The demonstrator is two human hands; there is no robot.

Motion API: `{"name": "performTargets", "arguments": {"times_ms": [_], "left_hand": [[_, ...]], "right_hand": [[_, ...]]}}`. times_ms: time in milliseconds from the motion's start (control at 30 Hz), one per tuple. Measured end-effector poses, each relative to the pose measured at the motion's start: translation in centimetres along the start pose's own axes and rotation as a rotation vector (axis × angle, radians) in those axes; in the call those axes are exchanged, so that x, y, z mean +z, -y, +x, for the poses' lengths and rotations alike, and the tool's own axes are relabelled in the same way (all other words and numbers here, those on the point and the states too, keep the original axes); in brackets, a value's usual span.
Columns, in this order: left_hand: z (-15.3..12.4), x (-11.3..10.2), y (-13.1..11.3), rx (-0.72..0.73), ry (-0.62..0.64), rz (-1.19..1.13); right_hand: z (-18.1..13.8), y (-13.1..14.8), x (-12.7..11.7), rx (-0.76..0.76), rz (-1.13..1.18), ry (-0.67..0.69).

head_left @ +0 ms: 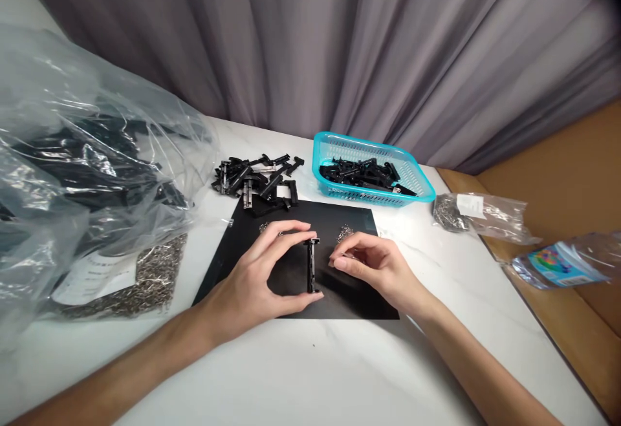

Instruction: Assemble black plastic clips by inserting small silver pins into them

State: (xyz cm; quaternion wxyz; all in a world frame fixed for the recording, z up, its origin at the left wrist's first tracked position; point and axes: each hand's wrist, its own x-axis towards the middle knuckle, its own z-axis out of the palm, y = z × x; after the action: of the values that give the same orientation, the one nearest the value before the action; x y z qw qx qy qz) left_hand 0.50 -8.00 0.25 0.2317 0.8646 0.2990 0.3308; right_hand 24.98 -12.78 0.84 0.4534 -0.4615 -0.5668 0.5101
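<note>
My left hand [257, 277] grips a slim black plastic part [312, 267] by its two ends, thumb below and fingers above, over a black mat [286, 306]. To its right, my right hand [376, 261] is closed in a pinch, thumb against fingertips. Whatever sits in that pinch is too small to make out. Just beyond the right hand lies a little heap of shiny metal pieces [345, 232]. A second small heap of metal pieces [264, 227] is partly hidden behind my left fingers.
Loose black plastic parts [257, 177] are piled behind the mat. A turquoise basket [417, 187] holds more of them. Large clear bags [97, 90] and a bag of metal pieces [150, 284] stand left. At right are a small bag [456, 211] and a plastic bottle [563, 263].
</note>
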Motion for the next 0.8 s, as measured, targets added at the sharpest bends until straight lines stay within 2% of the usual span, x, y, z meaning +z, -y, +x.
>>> {"name": "performTargets", "arguments": {"times_ms": [233, 467, 667, 800], "left_hand": [[-0.2, 0.0, -0.1, -0.022, 0.036, 0.003], [0.0, 0.0, -0.1, -0.056, 0.06, -0.001], [0.1, 0.0, -0.2, -0.067, 0.05, -0.01], [0.1, -0.1, -0.2, -0.073, 0.067, -0.016]], "right_hand": [[-0.3, -0.1, 0.2, 0.037, -0.001, 0.008], [-0.3, 0.1, 0.4, 0.037, -0.037, -0.043], [-0.3, 0.8, -0.1, -0.04, -0.159, 0.038], [-0.2, 0.9, -0.5, -0.067, -0.169, 0.046]]}}
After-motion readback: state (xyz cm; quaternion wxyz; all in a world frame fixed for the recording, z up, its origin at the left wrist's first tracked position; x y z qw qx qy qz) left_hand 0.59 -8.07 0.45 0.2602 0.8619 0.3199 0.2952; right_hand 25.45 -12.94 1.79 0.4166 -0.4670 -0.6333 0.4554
